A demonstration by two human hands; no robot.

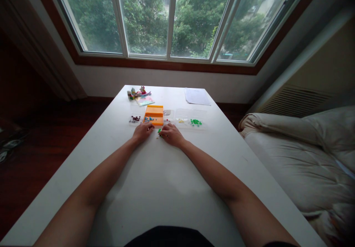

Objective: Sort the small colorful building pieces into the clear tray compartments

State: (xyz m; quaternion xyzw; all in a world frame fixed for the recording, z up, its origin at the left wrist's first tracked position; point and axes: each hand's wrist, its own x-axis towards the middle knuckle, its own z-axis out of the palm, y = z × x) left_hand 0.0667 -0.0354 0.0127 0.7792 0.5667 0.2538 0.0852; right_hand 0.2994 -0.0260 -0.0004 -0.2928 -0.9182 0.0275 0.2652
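Note:
My left hand rests on the white table at the front left corner of an orange tray, its fingers curled together. What they hold, if anything, is too small to make out. Small blue pieces lie in the tray's front part. To the right, my right hand has its fingers bent down over a little cluster of green pieces, pinched at one of them. A tiny pale piece lies on the table just in front of the cluster.
Clear plastic boxes flank the tray: dark brown pieces at left, pale yellow pieces and green pieces at right. Farther back are small toy figures, a colourful card and white paper sheets. A couch stands right of the table.

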